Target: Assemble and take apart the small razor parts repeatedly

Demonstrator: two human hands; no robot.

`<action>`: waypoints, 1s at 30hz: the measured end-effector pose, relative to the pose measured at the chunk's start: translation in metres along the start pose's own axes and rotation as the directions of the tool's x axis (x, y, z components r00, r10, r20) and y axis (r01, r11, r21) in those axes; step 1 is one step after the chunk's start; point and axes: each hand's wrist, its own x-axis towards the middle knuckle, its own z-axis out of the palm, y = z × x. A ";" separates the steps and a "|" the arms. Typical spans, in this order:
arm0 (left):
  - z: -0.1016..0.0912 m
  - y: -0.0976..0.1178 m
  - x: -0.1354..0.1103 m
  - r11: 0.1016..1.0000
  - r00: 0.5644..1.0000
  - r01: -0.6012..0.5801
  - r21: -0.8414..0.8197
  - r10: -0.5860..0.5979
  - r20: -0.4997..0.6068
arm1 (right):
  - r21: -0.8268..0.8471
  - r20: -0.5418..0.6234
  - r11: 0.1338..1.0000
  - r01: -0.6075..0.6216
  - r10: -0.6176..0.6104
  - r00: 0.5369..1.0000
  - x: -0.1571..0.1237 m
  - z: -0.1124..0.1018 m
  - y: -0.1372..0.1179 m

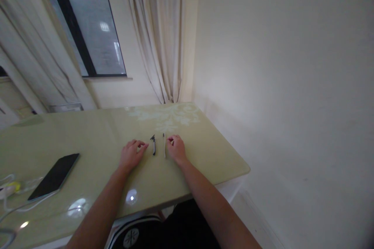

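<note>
Between my two hands, a dark razor (pixel 154 147) and a thin white toothbrush (pixel 164 148) lie side by side on the table (pixel 96 136), both pointing away from me. The razor's head and the brush's dark-looking bristle end are at the far side. My left hand (pixel 133 155) rests on the table left of the razor, fingers loosely bent and fingertips a little short of it. Right of the toothbrush is my right hand (pixel 177 148), its fingers curved and very close to the handle; whether they touch it I cannot tell. Neither hand holds anything visible.
A black tablet (pixel 55 175) lies at the left with a white cable (pixel 37 203) along it. Near the left edge is a white and yellow plug-like item (pixel 11 188). A wall (pixel 277 105) borders the table's right side; curtains (pixel 159 39) hang behind.
</note>
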 end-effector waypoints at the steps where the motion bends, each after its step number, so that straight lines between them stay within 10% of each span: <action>1: -0.002 0.008 -0.001 0.999 1.000 -0.015 0.044 0.015 0.011 | 0.002 -0.003 1.000 0.001 -0.001 1.000 0.000 0.000 0.000; 8: 0.000 0.056 -0.008 0.957 0.996 -0.017 0.288 -0.008 0.085 | 0.004 -0.024 1.000 0.014 -0.014 1.000 0.001 0.002 0.002; 16: 0.004 0.054 -0.009 0.975 0.972 -0.112 0.193 0.066 0.227 | 0.008 -0.031 1.000 0.026 -0.026 0.999 0.000 0.002 0.001; 26: 0.001 0.057 -0.010 0.953 0.942 -0.273 0.128 0.292 -0.166 | 0.187 -0.015 0.979 0.083 -0.082 0.997 -0.002 -0.004 -0.010; 30: 0.003 0.065 -0.013 0.903 0.897 -0.426 0.055 0.430 -0.108 | 0.472 0.042 0.877 0.086 -0.120 0.992 -0.005 -0.004 -0.021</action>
